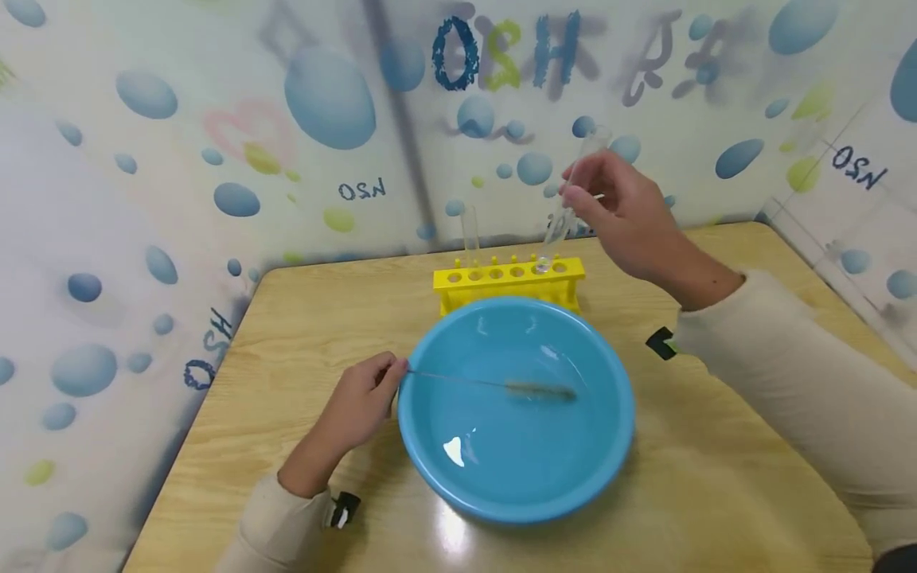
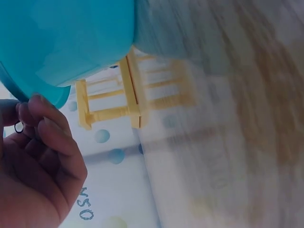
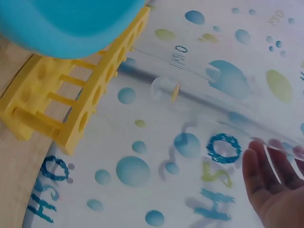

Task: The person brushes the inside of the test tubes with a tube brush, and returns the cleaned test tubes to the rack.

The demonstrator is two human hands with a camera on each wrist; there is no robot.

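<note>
My left hand (image 1: 365, 398) pinches the thin wire handle of a test tube brush (image 1: 540, 391) at the left rim of a blue basin (image 1: 625, 398). The bristled end lies across the basin's middle. In the left wrist view, a wire loop (image 2: 19, 127) shows between the curled fingers. My right hand (image 1: 623, 211) holds a clear glass test tube (image 1: 559, 227) between thumb and fingers, tilted, its rounded bottom close over the right part of a yellow test tube rack (image 1: 509, 278). The right wrist view shows that tube's bottom (image 3: 166, 89) beside the rack's holes.
Another clear test tube (image 1: 470, 231) stands upright in the rack's left part. The rack is directly behind the basin on a wooden table (image 1: 322, 318). A patterned wall (image 1: 444, 167) rises close behind the table's far edge.
</note>
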